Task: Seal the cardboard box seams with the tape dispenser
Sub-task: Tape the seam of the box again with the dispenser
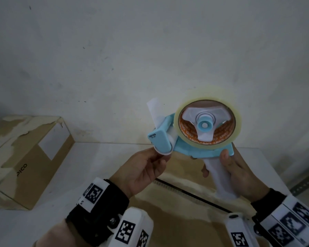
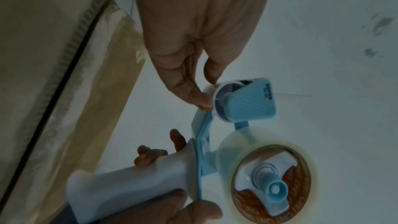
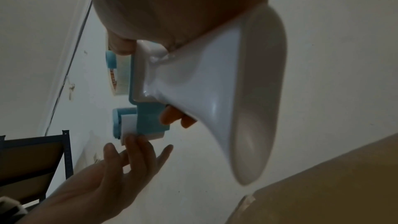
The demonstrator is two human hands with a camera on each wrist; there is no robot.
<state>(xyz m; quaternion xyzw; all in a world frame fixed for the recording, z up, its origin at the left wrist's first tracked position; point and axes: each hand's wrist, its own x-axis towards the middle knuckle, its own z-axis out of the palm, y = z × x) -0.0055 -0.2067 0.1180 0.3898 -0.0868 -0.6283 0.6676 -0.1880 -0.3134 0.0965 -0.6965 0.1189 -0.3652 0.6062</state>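
Note:
A light-blue and white tape dispenser (image 1: 169,139) with a clear tape roll (image 1: 236,122) is held up in front of the wall. My right hand (image 1: 235,172) grips its white handle (image 3: 215,74). My left hand (image 1: 155,159) pinches the white roller end (image 2: 217,100) at the dispenser's front between thumb and forefinger, the other fingers (image 3: 165,152) spread straight. Below both hands lies a cardboard box (image 1: 185,220), a dark seam (image 1: 191,193) running across its top. Whether a tape end is pulled out I cannot tell.
A second cardboard box marked PICO (image 1: 25,157), with torn tape on top, stands on the white table (image 1: 89,166) at the left. A grey-white wall (image 1: 150,59) rises close behind. A metal shelf upright (image 1: 305,184) shows at the right edge.

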